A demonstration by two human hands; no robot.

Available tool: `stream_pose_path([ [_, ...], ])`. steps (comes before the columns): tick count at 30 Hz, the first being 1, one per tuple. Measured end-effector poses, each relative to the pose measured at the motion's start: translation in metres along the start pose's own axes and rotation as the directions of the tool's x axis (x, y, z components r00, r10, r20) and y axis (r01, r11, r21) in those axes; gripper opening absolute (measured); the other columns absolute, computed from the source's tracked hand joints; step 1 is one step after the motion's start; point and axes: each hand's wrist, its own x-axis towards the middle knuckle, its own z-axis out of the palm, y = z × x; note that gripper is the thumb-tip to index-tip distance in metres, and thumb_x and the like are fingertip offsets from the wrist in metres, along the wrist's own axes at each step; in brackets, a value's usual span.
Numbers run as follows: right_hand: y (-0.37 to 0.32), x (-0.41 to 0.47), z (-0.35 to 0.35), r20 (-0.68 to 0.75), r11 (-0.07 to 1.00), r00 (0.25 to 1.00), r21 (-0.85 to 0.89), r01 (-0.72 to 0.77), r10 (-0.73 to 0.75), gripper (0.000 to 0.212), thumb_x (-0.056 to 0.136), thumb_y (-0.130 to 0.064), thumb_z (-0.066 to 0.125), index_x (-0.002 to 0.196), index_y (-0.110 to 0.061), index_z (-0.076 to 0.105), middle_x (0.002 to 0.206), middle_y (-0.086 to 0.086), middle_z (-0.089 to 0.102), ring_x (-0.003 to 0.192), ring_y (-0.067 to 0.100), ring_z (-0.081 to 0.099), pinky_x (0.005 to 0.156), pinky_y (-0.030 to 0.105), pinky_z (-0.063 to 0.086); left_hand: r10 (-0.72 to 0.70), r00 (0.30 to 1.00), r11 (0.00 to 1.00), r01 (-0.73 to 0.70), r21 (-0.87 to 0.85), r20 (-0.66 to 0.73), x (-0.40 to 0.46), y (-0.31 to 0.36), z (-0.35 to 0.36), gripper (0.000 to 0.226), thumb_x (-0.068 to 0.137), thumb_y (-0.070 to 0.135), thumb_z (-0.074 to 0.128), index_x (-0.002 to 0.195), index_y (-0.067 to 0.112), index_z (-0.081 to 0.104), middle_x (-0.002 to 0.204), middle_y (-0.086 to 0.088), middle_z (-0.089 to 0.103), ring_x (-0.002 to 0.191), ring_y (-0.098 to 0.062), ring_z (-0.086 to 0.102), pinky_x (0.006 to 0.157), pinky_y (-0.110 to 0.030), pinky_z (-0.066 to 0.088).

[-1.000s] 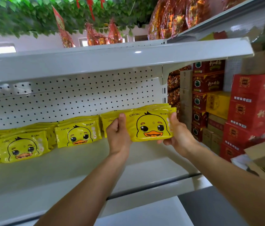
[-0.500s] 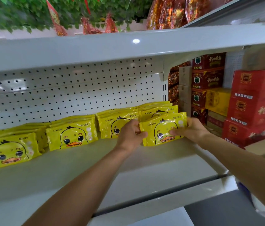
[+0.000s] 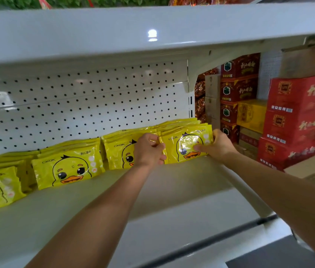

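A yellow duck-print wipes pack stands at the right end of a white shelf, leaning on more packs behind it. My left hand grips its left edge with curled fingers. My right hand holds its right edge, thumb across the front. Another stack of the same packs stands just left, partly hidden by my left hand.
More duck packs line the shelf to the left, against a perforated back panel. An upper shelf hangs close overhead. Red and yellow cartons are stacked to the right beyond the shelf end.
Both hands carried the pack from in front of the shelf back and down onto it, setting it against the rightmost stack. The camera moved closer.
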Motion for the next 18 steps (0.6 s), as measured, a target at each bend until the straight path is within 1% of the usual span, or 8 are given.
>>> stream_pose_path([
  [2,-0.001,-0.002,0.0,-0.008,0.999,1.0,-0.03,-0.011,0.01,0.078,0.055,-0.046,0.087,0.116,-0.013,0.05,0.106,0.002,0.061,0.1,0.023,0.058,0.08,0.035,0.049,-0.001,1.0,1.0,0.001,-0.014,0.003,-0.002,0.0,-0.002,0.023,0.088,0.008,0.067,0.107,0.012,0.054,0.1,-0.012,0.066,0.052,-0.018,0.066,0.045,-0.029,0.055],
  [4,0.005,0.001,0.001,-0.042,0.998,0.999,-0.054,-0.017,0.015,0.088,0.043,-0.058,0.081,0.115,-0.018,0.053,0.107,0.001,0.063,0.104,0.025,0.058,0.089,0.041,0.051,-0.007,1.0,1.0,0.007,-0.014,0.001,-0.005,0.0,-0.006,0.026,0.088,0.011,0.067,0.11,0.012,0.053,0.102,-0.011,0.065,0.051,-0.016,0.065,0.044,-0.026,0.052],
  [6,0.01,-0.001,-0.001,-0.066,0.995,0.998,-0.099,-0.014,0.007,0.08,0.05,-0.055,0.078,0.116,-0.018,0.053,0.11,0.003,0.061,0.106,0.026,0.056,0.092,0.043,0.049,-0.017,1.0,1.0,0.017,-0.006,-0.005,-0.011,0.001,-0.01,0.024,0.089,0.013,0.065,0.111,0.013,0.054,0.103,-0.009,0.065,0.052,-0.014,0.065,0.043,-0.024,0.05],
  [8,0.008,-0.011,-0.006,-0.084,0.988,0.996,-0.153,-0.01,-0.003,0.067,0.058,-0.05,0.074,0.112,-0.016,0.057,0.108,0.006,0.059,0.103,0.028,0.055,0.088,0.04,0.049,-0.029,1.0,0.999,0.029,0.014,0.0,-0.021,0.003,-0.014,0.021,0.09,0.015,0.062,0.111,0.014,0.056,0.103,-0.007,0.065,0.058,-0.015,0.067,0.046,-0.025,0.05],
  [12,-0.001,-0.05,-0.022,-0.041,0.959,0.998,-0.281,0.039,-0.052,0.055,0.059,-0.053,0.06,0.103,-0.02,0.062,0.105,0.006,0.061,0.097,0.025,0.059,0.082,0.039,0.052,-0.035,0.998,0.999,0.033,0.028,0.054,-0.05,0.007,-0.018,0.02,0.089,0.014,0.063,0.109,0.01,0.061,0.089,-0.005,0.066,0.073,-0.021,0.065,0.059,-0.029,0.049],
  [15,-0.015,-0.102,-0.041,-0.008,0.922,0.991,-0.369,0.121,-0.134,0.046,0.079,-0.039,0.065,0.119,-0.018,0.052,0.114,0.002,0.056,0.104,0.022,0.056,0.086,0.044,0.051,0.046,0.993,0.994,-0.056,0.09,0.11,-0.078,0.007,-0.021,0.011,0.089,0.015,0.064,0.099,0.012,0.066,0.089,-0.005,0.067,0.078,-0.019,0.061,0.07,-0.029,0.046],
  [17,-0.019,-0.134,-0.056,0.023,0.879,0.981,-0.442,0.182,-0.191,0.041,0.087,-0.032,0.063,0.123,-0.019,0.048,0.115,0.001,0.056,0.103,0.023,0.056,0.086,0.044,0.05,0.151,0.981,0.957,-0.177,0.23,0.125,-0.101,0.008,-0.025,0.004,0.088,0.019,0.064,0.091,0.02,0.066,0.089,0.002,0.067,0.08,-0.015,0.061,0.076,-0.028,0.048],
  [18,-0.02,-0.151,-0.065,0.036,0.85,0.976,-0.485,0.204,-0.213,0.037,0.089,-0.031,0.061,0.122,-0.02,0.049,0.114,0.001,0.057,0.103,0.023,0.057,0.085,0.044,0.051,0.213,0.967,0.909,-0.249,0.333,0.142,-0.113,0.01,-0.027,0.003,0.087,0.024,0.062,0.09,0.025,0.065,0.089,0.007,0.067,0.081,-0.014,0.063,0.079,-0.03,0.05],
])
